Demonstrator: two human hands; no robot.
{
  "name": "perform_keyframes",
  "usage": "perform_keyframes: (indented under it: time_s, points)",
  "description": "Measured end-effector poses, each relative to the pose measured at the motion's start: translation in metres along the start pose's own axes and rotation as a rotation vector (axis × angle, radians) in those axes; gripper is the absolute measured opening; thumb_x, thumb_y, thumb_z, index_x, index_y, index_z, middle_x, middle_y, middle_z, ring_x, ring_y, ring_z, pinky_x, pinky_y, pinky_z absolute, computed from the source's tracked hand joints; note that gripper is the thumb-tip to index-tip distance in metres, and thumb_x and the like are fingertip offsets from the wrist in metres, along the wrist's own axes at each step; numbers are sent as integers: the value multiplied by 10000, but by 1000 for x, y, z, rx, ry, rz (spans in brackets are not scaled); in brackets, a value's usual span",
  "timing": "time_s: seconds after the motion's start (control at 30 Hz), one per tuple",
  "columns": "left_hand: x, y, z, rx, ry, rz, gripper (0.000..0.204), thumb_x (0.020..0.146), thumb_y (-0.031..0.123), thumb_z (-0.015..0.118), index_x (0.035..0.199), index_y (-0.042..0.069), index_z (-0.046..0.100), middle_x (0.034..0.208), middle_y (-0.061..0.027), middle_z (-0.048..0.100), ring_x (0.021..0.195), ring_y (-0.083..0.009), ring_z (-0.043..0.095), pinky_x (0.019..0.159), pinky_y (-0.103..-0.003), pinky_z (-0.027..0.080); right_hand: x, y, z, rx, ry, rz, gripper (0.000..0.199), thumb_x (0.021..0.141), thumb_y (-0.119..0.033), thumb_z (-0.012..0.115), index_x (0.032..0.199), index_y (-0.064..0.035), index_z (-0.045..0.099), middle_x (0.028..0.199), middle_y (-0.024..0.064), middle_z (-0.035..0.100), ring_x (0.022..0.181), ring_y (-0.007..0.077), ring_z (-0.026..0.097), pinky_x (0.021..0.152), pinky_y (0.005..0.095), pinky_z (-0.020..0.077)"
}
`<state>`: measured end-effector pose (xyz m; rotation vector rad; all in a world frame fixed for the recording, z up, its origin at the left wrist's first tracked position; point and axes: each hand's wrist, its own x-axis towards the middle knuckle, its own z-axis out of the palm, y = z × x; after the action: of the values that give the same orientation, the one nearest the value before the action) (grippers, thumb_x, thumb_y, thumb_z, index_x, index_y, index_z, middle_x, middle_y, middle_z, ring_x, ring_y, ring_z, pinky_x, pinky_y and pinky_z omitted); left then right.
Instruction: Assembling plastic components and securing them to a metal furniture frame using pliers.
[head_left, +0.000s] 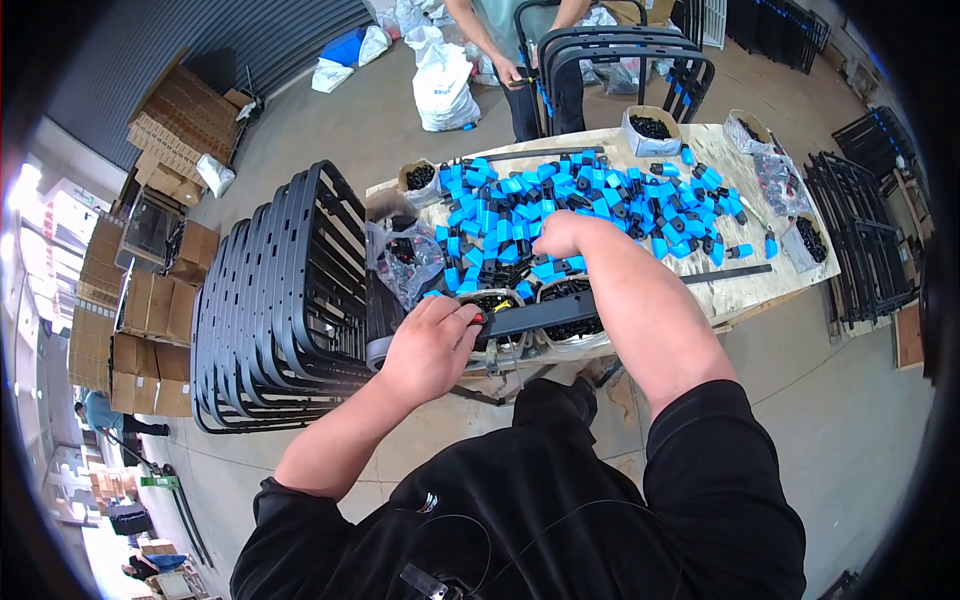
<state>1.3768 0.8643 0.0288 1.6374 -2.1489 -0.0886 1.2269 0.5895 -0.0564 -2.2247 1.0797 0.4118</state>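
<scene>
My left hand (432,345) is closed over the near left side of the worktable, its fingers curled at the end of a flat black bar (545,315). A small red piece (479,319) shows at its fingertips; what it belongs to is hidden. My right hand (568,233) reaches across the bar into a wide heap of blue and black plastic end pieces (505,205). Its fingers are curled down among them, and what they hold, if anything, is hidden. Beneath the bar are tubs of small black parts (570,325).
Black metal frames (290,290) stand stacked at my left. Across the wooden table (790,270) a person (515,60) handles another black frame (625,45). White tubs (655,130) of black parts line the far edge. A clear plastic bag (408,262) lies at the table's left end.
</scene>
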Motion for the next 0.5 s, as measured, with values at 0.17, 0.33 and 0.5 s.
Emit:
perform_keyframes:
  time_s: [0.17,0.33,0.5]
  points:
    - [-3,5,-1,140,14,40,390,882,122,681,1245,-3,612,1160,-166,629,1077,-353,598,930,-441,473,6,-1,0,-42,1,-21,450,850,-394,686,1056,-1,756,1116,219,720,1013,357,692,892,444,538]
    - [-13,6,9,276,-58,13,482,909,165,654,1334,-31,542,1262,-182,610,1159,-355,585,984,-438,461,1,-9,-2,-27,33,-40,475,849,-397,694,1126,-14,735,1179,212,703,1056,355,680,910,441,536]
    - [-16,0,10,272,-112,33,506,918,169,644,1359,-45,520,1274,-183,607,1173,-341,589,1000,-438,460,5,-9,-2,-77,18,-21,489,855,-409,695,1143,-16,726,1166,207,706,1037,354,683,894,439,539]
